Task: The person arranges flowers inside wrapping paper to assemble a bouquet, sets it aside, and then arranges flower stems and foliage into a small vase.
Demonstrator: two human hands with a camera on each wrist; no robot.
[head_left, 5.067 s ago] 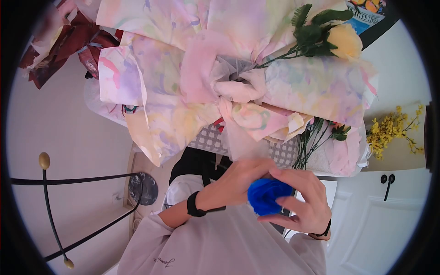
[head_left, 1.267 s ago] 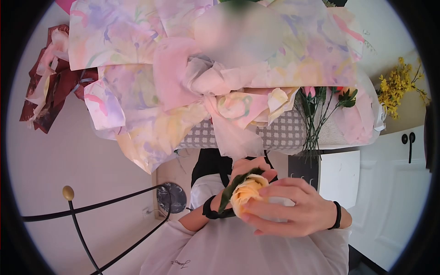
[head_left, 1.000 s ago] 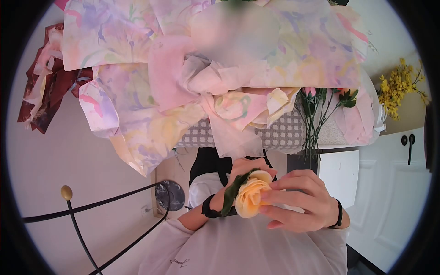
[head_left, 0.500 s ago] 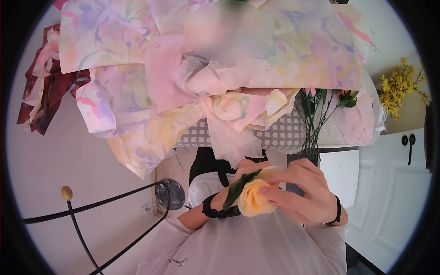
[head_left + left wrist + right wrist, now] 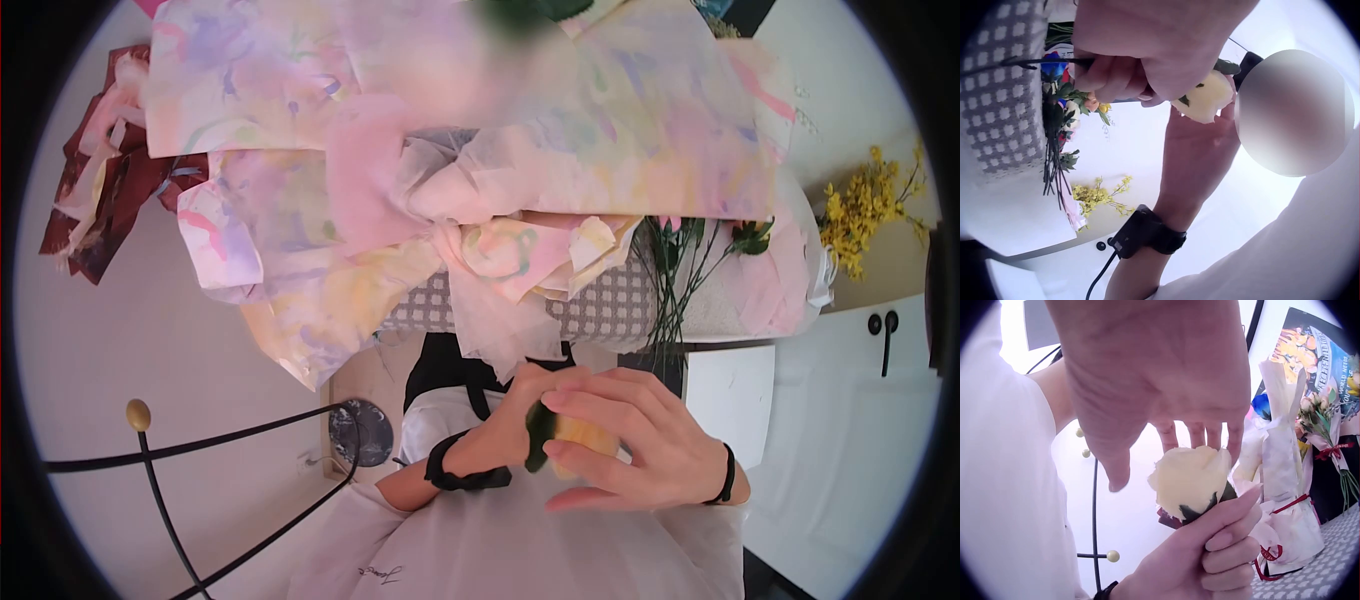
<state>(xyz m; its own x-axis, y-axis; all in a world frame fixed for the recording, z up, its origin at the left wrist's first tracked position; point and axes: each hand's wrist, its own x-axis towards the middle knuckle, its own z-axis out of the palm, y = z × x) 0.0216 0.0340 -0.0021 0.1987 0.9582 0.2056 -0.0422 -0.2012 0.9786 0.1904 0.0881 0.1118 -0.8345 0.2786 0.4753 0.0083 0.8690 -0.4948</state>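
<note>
Upright between the hands is a pale yellow rose [image 5: 588,446] [image 5: 1207,99] [image 5: 1188,478], with green leaves under its petals. My left hand [image 5: 500,425] [image 5: 1147,44] [image 5: 1210,553] grips it just below the bloom, fingers curled; in the left wrist view a dark stem [image 5: 1054,61] runs out from that hand. Spread and slightly bent, the fingers of my right hand [image 5: 650,440] [image 5: 1194,159] [image 5: 1160,362] lie over and around the petals. Its thumb stands apart from the bloom in the right wrist view.
Pastel wrapping paper [image 5: 290,200] with a pink gauze bow [image 5: 465,180] spreads over a checked cloth [image 5: 610,305]. Green stems [image 5: 675,290] lie at its right. Farther off are a dark red wrapped bundle [image 5: 110,190], yellow flowers [image 5: 865,210] and a black metal rack [image 5: 240,430].
The blue rose held several seconds ago has been replaced by the yellow one, which lay on the paper. Since half a second ago, my right fingers have spread over the petals, covering more of them.
</note>
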